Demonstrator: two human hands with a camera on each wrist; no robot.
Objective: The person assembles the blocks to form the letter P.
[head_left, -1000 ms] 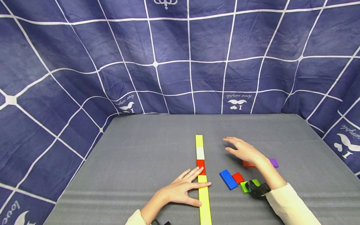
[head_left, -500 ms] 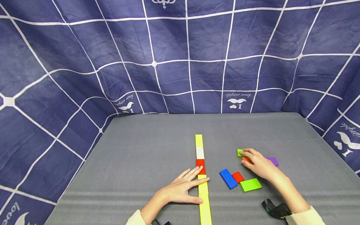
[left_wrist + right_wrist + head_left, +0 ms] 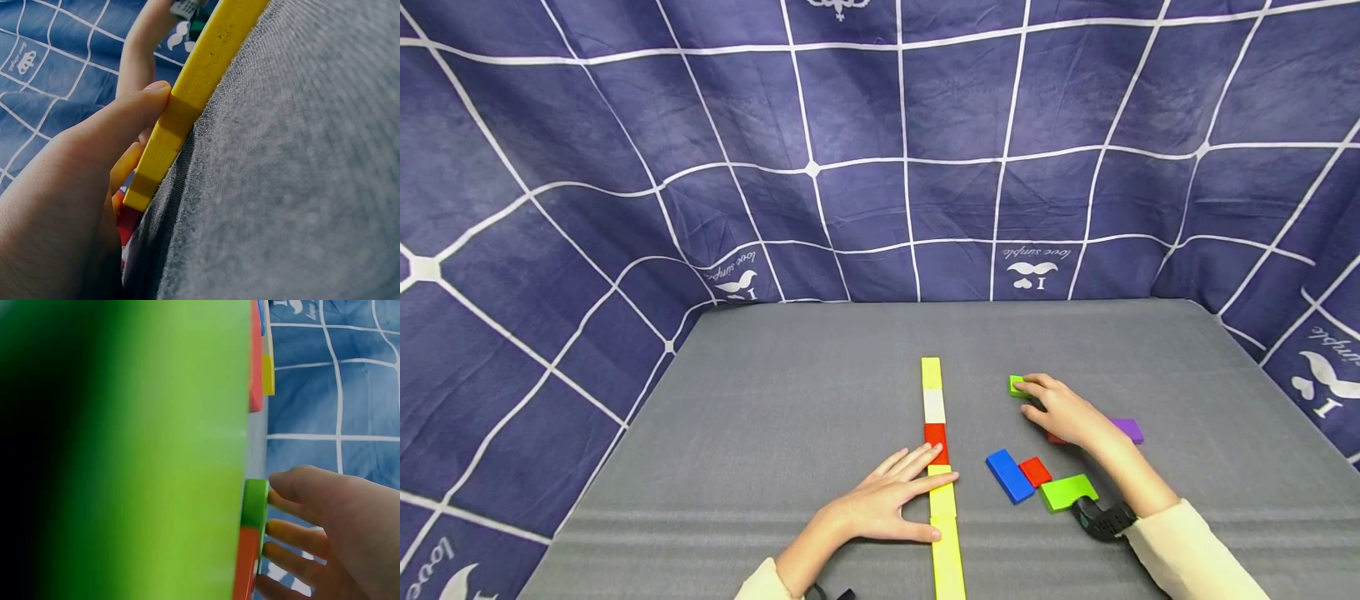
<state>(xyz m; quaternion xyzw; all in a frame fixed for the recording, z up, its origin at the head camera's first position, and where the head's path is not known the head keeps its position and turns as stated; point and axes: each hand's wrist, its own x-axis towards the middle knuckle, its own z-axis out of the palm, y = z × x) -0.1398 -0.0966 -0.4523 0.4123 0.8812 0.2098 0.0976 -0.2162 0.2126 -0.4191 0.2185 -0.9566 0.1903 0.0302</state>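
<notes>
In the head view my left hand (image 3: 883, 504) lies spread over a straight row of coloured blocks. One fingertip rests on the red block (image 3: 936, 437), another finger crosses a yellow block (image 3: 942, 502), and the thumb touches the long yellow block (image 3: 948, 560). The left wrist view shows the thumb tip against the yellow block's side (image 3: 181, 115). Farther right, the fingertips of my right hand (image 3: 1063, 412) touch the top of a small green block (image 3: 1017, 387), partly hidden beneath them. In the right wrist view, its fingers lean on the green block (image 3: 255, 503), close behind an orange-red block (image 3: 245, 562).
White (image 3: 934, 406) and yellow (image 3: 931, 372) blocks form the row's far end. Blue (image 3: 1010, 476), small red (image 3: 1035, 472) and larger green (image 3: 1069, 492) blocks lie right of it. A purple block (image 3: 1127, 430) sits beyond my right forearm. Patterned cloth (image 3: 955, 200) hangs behind the grey table.
My right hand first came back toward the right, onto the small green block. Then both moved left and away from me. My left hand has stayed on the row.
</notes>
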